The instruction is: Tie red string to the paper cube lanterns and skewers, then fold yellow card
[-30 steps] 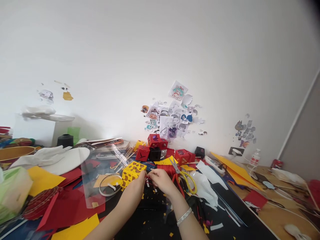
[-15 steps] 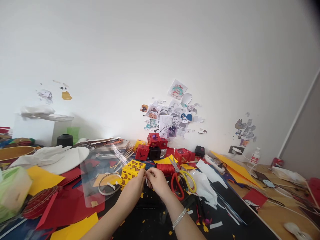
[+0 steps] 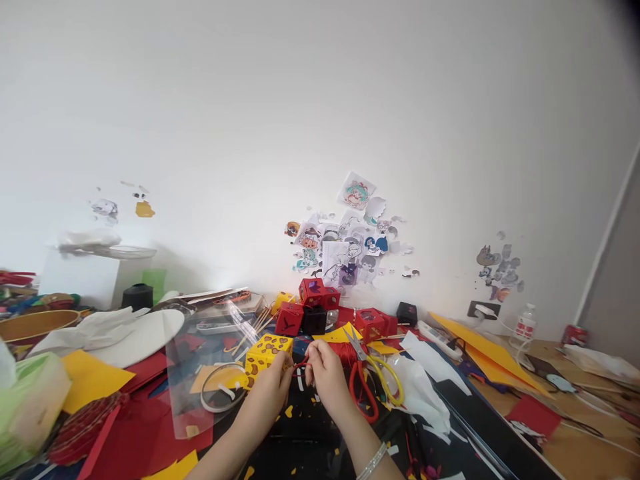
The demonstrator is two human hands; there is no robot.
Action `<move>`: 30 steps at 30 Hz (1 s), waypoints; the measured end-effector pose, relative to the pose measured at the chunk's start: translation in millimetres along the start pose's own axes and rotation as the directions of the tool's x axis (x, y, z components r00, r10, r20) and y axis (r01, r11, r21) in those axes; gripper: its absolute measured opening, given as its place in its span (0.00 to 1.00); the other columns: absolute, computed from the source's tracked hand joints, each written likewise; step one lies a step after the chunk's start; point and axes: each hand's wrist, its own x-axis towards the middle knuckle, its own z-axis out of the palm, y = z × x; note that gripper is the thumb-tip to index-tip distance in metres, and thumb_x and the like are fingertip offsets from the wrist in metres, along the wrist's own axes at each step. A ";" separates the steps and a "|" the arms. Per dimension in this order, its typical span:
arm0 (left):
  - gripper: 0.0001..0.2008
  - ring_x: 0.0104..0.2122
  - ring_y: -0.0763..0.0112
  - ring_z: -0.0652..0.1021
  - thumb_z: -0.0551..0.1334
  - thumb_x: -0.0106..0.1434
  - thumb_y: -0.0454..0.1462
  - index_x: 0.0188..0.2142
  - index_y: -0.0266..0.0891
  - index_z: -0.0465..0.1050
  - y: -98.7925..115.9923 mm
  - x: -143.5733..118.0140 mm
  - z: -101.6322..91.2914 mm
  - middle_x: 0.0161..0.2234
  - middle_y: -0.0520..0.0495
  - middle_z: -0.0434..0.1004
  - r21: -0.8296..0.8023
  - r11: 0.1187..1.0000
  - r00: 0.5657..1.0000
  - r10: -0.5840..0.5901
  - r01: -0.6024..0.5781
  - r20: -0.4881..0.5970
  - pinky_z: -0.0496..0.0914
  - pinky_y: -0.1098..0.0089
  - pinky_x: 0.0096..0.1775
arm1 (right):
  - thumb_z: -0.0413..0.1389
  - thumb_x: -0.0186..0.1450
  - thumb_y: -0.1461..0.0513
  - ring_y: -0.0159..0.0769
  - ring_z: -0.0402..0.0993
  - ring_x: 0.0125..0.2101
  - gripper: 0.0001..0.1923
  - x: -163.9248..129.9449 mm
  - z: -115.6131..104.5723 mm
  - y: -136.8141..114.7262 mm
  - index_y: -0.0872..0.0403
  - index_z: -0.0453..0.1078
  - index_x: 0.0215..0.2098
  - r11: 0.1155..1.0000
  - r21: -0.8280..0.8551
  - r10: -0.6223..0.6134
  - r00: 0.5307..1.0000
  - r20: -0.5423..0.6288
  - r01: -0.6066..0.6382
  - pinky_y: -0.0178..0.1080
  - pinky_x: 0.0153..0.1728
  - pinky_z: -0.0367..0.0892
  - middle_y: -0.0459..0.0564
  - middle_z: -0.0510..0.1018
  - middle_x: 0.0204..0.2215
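My left hand (image 3: 269, 392) rests against a yellow paper box with brown spots (image 3: 266, 354) and pinches a thin red strand (image 3: 301, 363) next to it. My right hand (image 3: 326, 374) pinches the same red strand from the right; a silver bracelet (image 3: 371, 461) sits on that wrist. A spool of red thread (image 3: 345, 352) lies just beyond my right hand. Scissors with one red and one yellow handle (image 3: 373, 383) lie open to the right of my right hand.
Red and black paper cubes (image 3: 314, 308) stand at the back by the wall. A clear plastic sheet (image 3: 200, 373), a tape ring (image 3: 220, 387), red and yellow card sheets (image 3: 90, 380), white paper (image 3: 420, 390) and scraps cover the dark table. Stickers (image 3: 345, 247) dot the wall.
The view tipped up, so everything sits lower in frame. Both hands stay together by the spotted box, fingers working the red strand, which shows more clearly between them now.
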 end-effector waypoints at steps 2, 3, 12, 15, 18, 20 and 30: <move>0.10 0.23 0.65 0.75 0.43 0.61 0.40 0.36 0.42 0.60 1.0 -0.7 -0.7 0.18 0.54 0.68 -0.046 0.999 1.000 0.000 0.000 0.007 0.64 0.71 0.29 | 0.42 0.64 0.50 0.25 0.55 0.12 0.15 0.0 1.2 0.3 0.52 0.55 0.27 0.999 0.050 0.000 1.000 0.010 0.000 0.29 0.14 0.50 0.35 0.56 0.12; 0.11 0.21 0.65 0.73 0.44 0.61 0.41 0.36 0.42 0.61 1.7 -1.3 -1.3 0.16 0.56 0.65 -0.076 0.997 1.000 0.004 -0.002 0.016 0.63 0.71 0.28 | 0.42 0.64 0.49 0.25 0.55 0.12 0.16 -0.1 1.6 0.4 0.51 0.55 0.27 0.998 0.069 -0.003 1.000 0.008 0.003 0.29 0.14 0.50 0.35 0.56 0.12; 0.14 0.17 0.71 0.70 0.46 0.58 0.43 0.36 0.41 0.65 4.1 -1.4 -3.8 0.22 0.53 0.69 -0.205 0.978 0.998 0.051 -0.041 0.044 0.63 0.72 0.23 | 0.41 0.64 0.47 0.24 0.52 0.11 0.18 -0.5 0.3 -3.1 0.51 0.54 0.27 0.994 0.105 0.000 0.999 0.035 -0.004 0.29 0.14 0.50 0.35 0.55 0.12; 0.15 0.10 0.75 0.67 0.46 0.56 0.43 0.35 0.40 0.65 1.6 -0.2 0.4 0.22 0.54 0.69 -0.292 0.956 0.993 0.002 0.032 0.114 0.57 0.73 0.16 | 0.41 0.65 0.49 0.25 0.52 0.11 0.17 -1.8 -0.9 -2.8 0.51 0.55 0.27 0.999 0.049 -0.022 0.998 0.052 0.020 0.29 0.15 0.51 0.34 0.54 0.11; 0.14 0.08 0.78 0.65 0.49 0.53 0.46 0.31 0.40 0.64 -2.1 2.1 5.9 0.22 0.55 0.69 -0.391 0.917 0.993 -0.033 0.076 0.117 0.53 0.75 0.13 | 0.39 0.66 0.50 0.27 0.56 0.13 0.16 -0.9 -4.2 1.3 0.51 0.55 0.27 0.997 -0.067 -0.037 0.999 0.007 0.038 0.31 0.18 0.54 0.37 0.58 0.12; 0.15 0.07 0.79 0.64 0.50 0.52 0.48 0.31 0.40 0.62 -4.2 4.0 9.0 0.23 0.54 0.70 -0.456 0.883 0.991 -0.061 0.110 0.121 0.51 0.76 0.12 | 0.39 0.66 0.51 0.29 0.61 0.18 0.17 1.0 -6.9 4.5 0.52 0.56 0.27 0.988 -0.142 -0.061 0.997 -0.038 0.055 0.32 0.22 0.57 0.41 0.65 0.17; 0.05 0.21 0.71 0.72 0.50 0.57 0.38 0.29 0.41 0.62 3.5 -4.0 4.3 0.19 0.54 0.70 -0.274 0.958 0.996 0.087 -0.083 0.001 0.64 0.73 0.27 | 0.43 0.64 0.55 0.33 0.63 0.25 0.13 2.9 -4.2 6.6 0.53 0.60 0.26 0.990 -0.137 -0.035 0.999 -0.017 0.032 0.35 0.28 0.59 0.45 0.66 0.22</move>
